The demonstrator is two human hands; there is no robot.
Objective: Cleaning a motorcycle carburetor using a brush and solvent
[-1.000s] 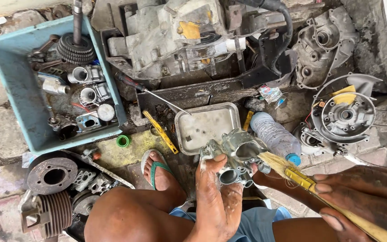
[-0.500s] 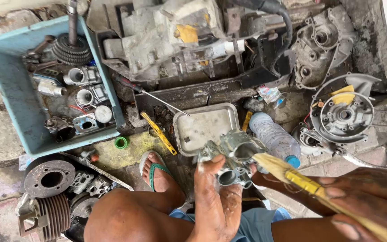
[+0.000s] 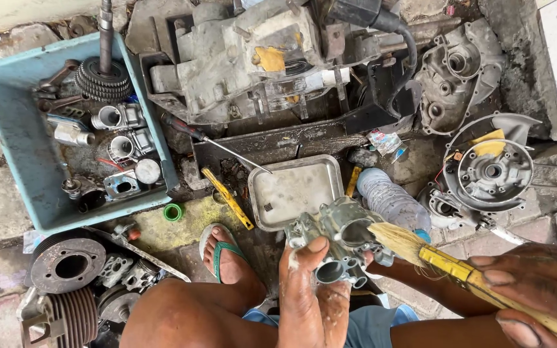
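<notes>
Clearly risking a slip: left hand (image 3: 311, 293) gripping the wet carburetor (image 3: 333, 241) just off the metal tray's (image 3: 291, 222) near edge, right hand (image 3: 536, 290) clamping the yellow brush (image 3: 433, 254), bristles pushing sideways against it, possibly knocking it loose onto the paving.

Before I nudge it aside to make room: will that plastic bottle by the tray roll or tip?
The bottle lies on its side, so it would probably roll rather than tip. It looks thin, clear and ribbed, so likely light and squashy. The tray beside it might stop a roll leftward.
</notes>
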